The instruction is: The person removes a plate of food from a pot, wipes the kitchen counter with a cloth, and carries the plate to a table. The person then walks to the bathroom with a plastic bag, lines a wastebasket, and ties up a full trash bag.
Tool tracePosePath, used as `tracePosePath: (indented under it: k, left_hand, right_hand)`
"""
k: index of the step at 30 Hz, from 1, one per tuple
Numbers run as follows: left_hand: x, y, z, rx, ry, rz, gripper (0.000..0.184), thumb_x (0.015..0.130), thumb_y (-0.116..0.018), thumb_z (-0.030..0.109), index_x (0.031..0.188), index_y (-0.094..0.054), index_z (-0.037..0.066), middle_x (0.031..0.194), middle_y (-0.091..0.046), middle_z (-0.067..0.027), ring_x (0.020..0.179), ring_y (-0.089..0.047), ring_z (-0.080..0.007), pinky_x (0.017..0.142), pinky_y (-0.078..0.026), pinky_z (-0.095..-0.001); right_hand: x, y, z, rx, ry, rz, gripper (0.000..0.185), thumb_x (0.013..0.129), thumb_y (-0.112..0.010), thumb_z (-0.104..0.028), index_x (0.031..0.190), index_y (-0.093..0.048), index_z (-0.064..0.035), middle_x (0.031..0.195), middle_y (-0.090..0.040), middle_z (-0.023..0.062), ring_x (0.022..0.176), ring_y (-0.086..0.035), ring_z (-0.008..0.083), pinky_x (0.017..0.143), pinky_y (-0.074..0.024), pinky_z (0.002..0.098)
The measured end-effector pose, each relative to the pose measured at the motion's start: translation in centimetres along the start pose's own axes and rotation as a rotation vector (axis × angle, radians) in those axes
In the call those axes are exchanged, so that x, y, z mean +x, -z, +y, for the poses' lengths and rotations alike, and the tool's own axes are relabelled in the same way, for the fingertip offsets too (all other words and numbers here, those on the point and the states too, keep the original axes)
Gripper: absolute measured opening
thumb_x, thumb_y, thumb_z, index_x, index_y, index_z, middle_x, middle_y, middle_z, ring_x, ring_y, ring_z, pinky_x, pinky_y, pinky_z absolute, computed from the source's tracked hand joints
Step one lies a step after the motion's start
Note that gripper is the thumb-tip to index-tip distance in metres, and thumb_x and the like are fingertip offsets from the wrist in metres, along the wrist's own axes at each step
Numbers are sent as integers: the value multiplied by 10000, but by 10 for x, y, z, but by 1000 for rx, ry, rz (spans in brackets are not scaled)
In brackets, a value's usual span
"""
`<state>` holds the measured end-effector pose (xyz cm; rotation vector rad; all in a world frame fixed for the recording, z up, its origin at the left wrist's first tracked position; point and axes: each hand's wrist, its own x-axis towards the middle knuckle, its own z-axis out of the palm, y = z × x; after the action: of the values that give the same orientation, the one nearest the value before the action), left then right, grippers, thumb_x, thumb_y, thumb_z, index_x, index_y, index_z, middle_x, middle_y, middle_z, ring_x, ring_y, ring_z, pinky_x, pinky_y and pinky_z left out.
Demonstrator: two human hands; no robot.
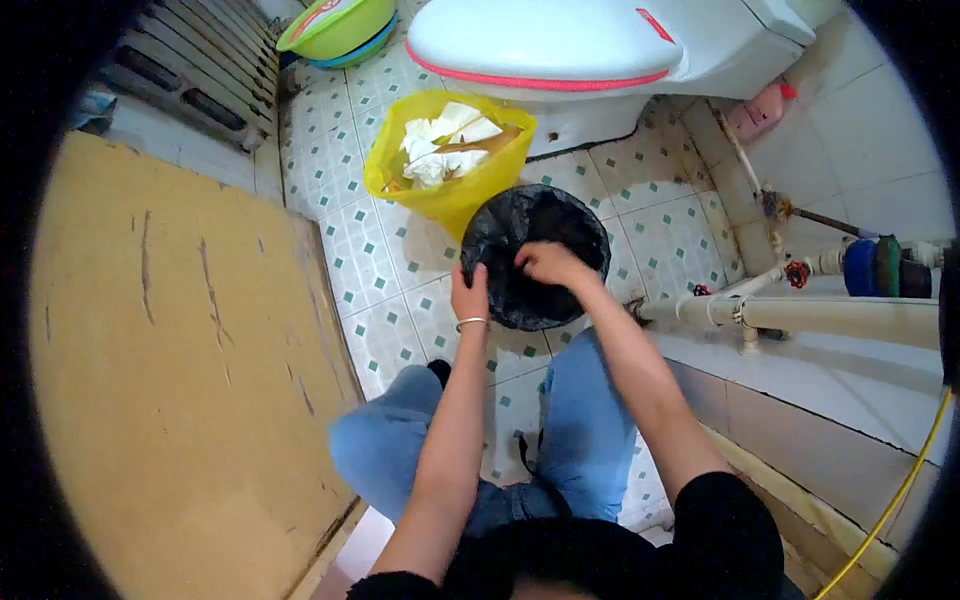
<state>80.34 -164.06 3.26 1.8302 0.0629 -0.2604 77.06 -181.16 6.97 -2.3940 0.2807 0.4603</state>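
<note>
A bin lined with a black bag (592, 235) stands on the tiled floor between my knees and the toilet. My left hand (469, 291), with a bracelet at the wrist, grips the left rim of the black bag, thumb pressed against its inner side. Over the opening, my right hand (547, 262) has its fingers bent together at the inner part of the liner; whatever they hold is too small to make out. Just beyond, to the upper left, a yellow bag (448, 205) stands full of crumpled white paper (437, 163) and some brown pieces.
The white toilet (545, 45) with a red-edged lid is at the top. Green and blue basins (345, 32) sit at upper left. A yellowish door (180, 370) lies left; pipes (840, 312), valves and a pink bottle (762, 110) are on the right.
</note>
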Motion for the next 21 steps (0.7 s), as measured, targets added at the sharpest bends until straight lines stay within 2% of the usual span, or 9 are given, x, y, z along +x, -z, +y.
tracePosePath:
  k: [2, 5, 6, 12, 15, 16, 18, 19, 21]
  left_hand:
    - [4, -6, -33, 79, -72, -14, 386, 758, -577, 202, 1077, -470, 13, 953, -592, -149, 871, -564, -266, 786, -417, -328]
    - [-15, -7, -34, 214, -96, -55, 361, 724, -578, 138, 1049, -461, 32, 942, -590, -161, 863, -569, -299, 776, -423, -341]
    - [-22, -6, -26, 256, -77, -101, 376, 717, -577, 137, 1056, -453, 32, 935, -588, -169, 868, -568, -308, 776, -424, -343]
    - [-5, -12, -10, 171, -39, -84, 448, 735, -613, 235, 1073, -434, 2, 961, -574, -196, 887, -563, -313, 780, -426, -344]
    - [1, -40, -38, 128, -83, -124, 492, 757, -588, 309, 1113, -432, 7, 965, -580, -186, 891, -558, -281, 781, -424, -342]
    - [-3, -46, -20, 89, 72, -314, 548, 792, -538, 400, 1180, -402, 38, 1068, -543, -173, 896, -547, -284, 793, -424, -358]
    - [-16, -81, 2, -648, 559, -792, 606, 846, -379, 514, 1290, -305, 108, 1266, -403, -97, 981, -490, -289, 831, -405, -385]
    - [-16, -91, 8, -420, 538, -802, 595, 857, -338, 519, 1291, -319, 112, 1253, -421, -94, 1000, -478, -270, 853, -385, -357]
    - [15, -102, -21, -83, 106, -560, 476, 869, -352, 444, 1135, -441, 60, 1138, -508, -135, 950, -516, -261, 789, -403, -333]
  right_hand:
    - [48, -41, 12, -208, -203, -329, 438, 733, -510, -193, 1169, -498, -149, 1241, -448, 112, 1136, -425, 306, 913, -364, 417]
    - [69, -73, 26, -456, -395, -168, 523, 742, -518, -262, 1249, -417, -186, 1304, -370, 110, 1210, -337, 254, 960, -308, 417]
    - [86, -81, 41, -450, -474, -401, 620, 743, -536, -308, 1308, -323, -168, 1391, -202, 92, 1293, -153, 262, 984, -249, 470]
    - [95, -32, 33, -341, -184, -289, 422, 732, -549, -288, 1084, -552, -55, 1123, -531, 168, 1047, -510, 285, 868, -416, 378]
    - [48, 22, 28, -165, -208, -117, 382, 743, -546, -274, 1055, -558, -52, 1088, -529, 210, 1018, -511, 315, 839, -420, 395]
    - [16, 34, 25, -53, -166, -6, 403, 743, -555, -263, 1088, -532, -54, 1091, -519, 224, 1011, -507, 329, 833, -418, 402]
    - [-55, 42, 4, -64, -58, 498, 498, 726, -585, -220, 1185, -434, -102, 1146, -462, 203, 1020, -478, 353, 824, -407, 441]
    - [-66, 40, 4, -194, -163, 511, 540, 716, -592, -197, 1213, -391, -136, 1174, -427, 185, 1032, -459, 355, 821, -403, 454]
    - [-62, 41, 18, -410, -325, 499, 587, 700, -590, -146, 1239, -366, -209, 1196, -397, 152, 1044, -440, 334, 808, -398, 469]
